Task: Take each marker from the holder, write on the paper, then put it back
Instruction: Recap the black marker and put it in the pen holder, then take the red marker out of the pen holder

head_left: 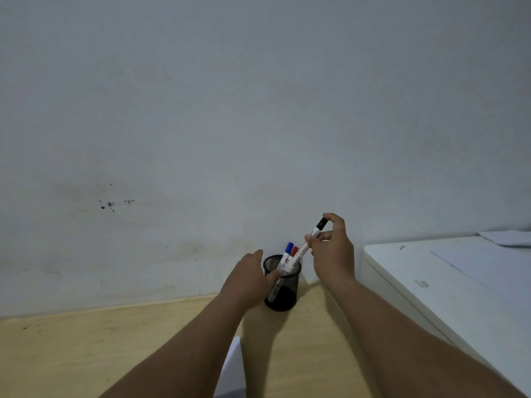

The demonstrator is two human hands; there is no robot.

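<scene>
A black mesh holder point(283, 297) stands on the wooden table near the wall. A blue-capped marker point(288, 249) and a red-capped marker point(294, 252) stand in it. My right hand point(333, 251) pinches a black-capped white marker point(311, 238), tilted, with its lower end at the holder's rim. My left hand point(250, 275) rests against the holder's left side, thumb on its front. A corner of white paper point(232, 369) shows between my forearms at the bottom edge.
A grey-white wall rises directly behind the holder. At the right stands a white cabinet or appliance point(448, 285) with sheets of paper point(488, 262) on top, higher than the table.
</scene>
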